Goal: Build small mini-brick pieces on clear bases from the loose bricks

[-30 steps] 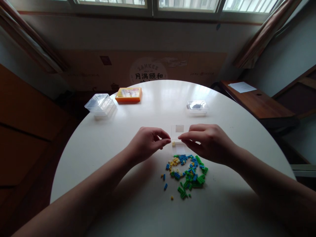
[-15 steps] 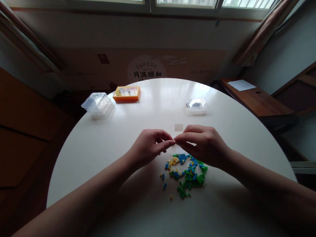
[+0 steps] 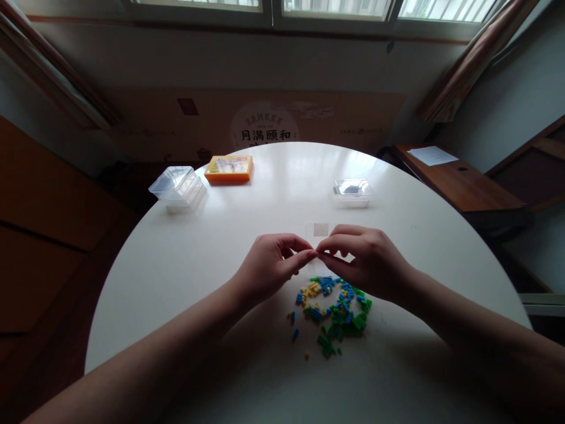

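Observation:
My left hand (image 3: 278,259) and my right hand (image 3: 364,250) meet over the middle of the white table, each in a pinch with the fingertips touching or almost touching. Whatever sits between the fingertips is too small and covered to make out. Partly behind my fingers lies a thin clear sheet (image 3: 311,231) with a beige square (image 3: 321,229) near its far edge. Just below the hands is a loose pile of small building bricks, with yellow bricks (image 3: 312,288) at the left, blue bricks (image 3: 326,285) in the middle and green bricks (image 3: 342,327) towards me.
At the table's far left stand a clear plastic box (image 3: 180,187) with its lid raised and an orange box (image 3: 229,169). A small clear case (image 3: 353,191) lies at the far right. Beyond the round white table (image 3: 176,330), papers (image 3: 432,155) rest on a wooden desk (image 3: 472,185).
The whole view has shifted very slightly. Both hands keep their fingertip pinch in the same place over the table, and the bricks and boxes have not moved.

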`<state>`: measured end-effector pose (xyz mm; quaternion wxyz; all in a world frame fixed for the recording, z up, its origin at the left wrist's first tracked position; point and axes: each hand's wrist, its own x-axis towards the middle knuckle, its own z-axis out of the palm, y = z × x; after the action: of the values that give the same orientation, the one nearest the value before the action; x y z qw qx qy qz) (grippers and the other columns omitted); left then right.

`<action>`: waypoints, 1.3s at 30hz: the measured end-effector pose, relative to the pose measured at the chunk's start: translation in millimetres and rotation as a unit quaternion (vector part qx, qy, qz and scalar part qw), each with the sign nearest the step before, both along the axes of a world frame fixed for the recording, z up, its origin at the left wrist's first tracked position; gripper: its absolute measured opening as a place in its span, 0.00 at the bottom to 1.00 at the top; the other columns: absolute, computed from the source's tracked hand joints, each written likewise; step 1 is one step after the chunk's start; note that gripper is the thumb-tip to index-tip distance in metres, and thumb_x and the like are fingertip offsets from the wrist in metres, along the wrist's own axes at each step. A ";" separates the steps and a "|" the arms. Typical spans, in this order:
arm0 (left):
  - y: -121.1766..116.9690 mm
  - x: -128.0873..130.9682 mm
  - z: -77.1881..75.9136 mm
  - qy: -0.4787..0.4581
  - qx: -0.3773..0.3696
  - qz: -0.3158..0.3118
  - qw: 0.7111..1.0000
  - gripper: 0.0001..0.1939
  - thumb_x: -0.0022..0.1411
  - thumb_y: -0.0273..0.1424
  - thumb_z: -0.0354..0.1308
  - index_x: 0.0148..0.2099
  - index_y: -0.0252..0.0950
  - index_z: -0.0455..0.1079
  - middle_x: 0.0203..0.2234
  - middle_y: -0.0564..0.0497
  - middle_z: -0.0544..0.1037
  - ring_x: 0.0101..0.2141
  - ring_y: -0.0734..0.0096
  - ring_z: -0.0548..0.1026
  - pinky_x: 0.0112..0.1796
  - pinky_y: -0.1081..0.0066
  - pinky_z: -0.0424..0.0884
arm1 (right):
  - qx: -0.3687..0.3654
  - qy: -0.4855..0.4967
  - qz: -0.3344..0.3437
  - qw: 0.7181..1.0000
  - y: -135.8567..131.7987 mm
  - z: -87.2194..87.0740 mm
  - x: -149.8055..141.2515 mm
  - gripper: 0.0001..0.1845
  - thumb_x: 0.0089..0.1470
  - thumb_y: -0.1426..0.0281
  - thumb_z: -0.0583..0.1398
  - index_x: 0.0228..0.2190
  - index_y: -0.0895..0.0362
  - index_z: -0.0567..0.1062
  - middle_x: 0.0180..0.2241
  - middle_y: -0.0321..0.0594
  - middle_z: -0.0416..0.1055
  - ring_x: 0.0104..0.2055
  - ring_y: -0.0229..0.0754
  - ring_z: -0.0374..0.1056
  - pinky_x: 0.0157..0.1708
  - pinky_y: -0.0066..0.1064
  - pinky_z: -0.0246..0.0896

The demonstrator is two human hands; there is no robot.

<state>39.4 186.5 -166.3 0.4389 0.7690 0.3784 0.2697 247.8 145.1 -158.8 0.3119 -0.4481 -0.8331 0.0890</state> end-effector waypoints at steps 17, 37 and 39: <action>-28.8 2.6 16.6 0.386 0.242 -0.088 0.886 0.20 0.66 0.45 0.54 0.54 0.41 0.72 0.36 0.49 0.78 0.31 0.61 0.77 0.28 0.67 0.70 | -0.120 -0.139 -0.084 0.979 8.3 -5.4 3.1 0.07 0.54 0.70 0.61 0.30 0.51 0.80 0.30 0.31 0.75 0.29 0.33 0.65 0.29 0.26 0.50; -26.1 3.6 5.8 0.345 0.259 -0.088 0.898 0.10 0.66 0.35 0.54 0.43 0.37 0.73 0.34 0.48 0.80 0.34 0.61 0.78 0.32 0.67 0.71 | -0.137 -0.165 -0.104 0.971 5.8 -10.4 -4.9 0.09 0.56 0.69 0.60 0.31 0.51 0.81 0.30 0.33 0.76 0.31 0.36 0.69 0.27 0.29 0.46; -25.8 1.8 8.3 0.337 0.256 -0.081 0.902 0.11 0.68 0.36 0.52 0.45 0.37 0.73 0.34 0.48 0.81 0.34 0.61 0.78 0.32 0.67 0.70 | -0.131 -0.163 -0.101 0.973 5.3 -9.6 -3.9 0.09 0.56 0.69 0.60 0.32 0.50 0.82 0.30 0.33 0.77 0.31 0.36 0.69 0.27 0.29 0.47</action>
<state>41.2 160.7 -158.0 0.0934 0.9280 0.3579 0.0457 243.9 150.4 -168.5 0.1180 -0.5756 -0.8041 0.0911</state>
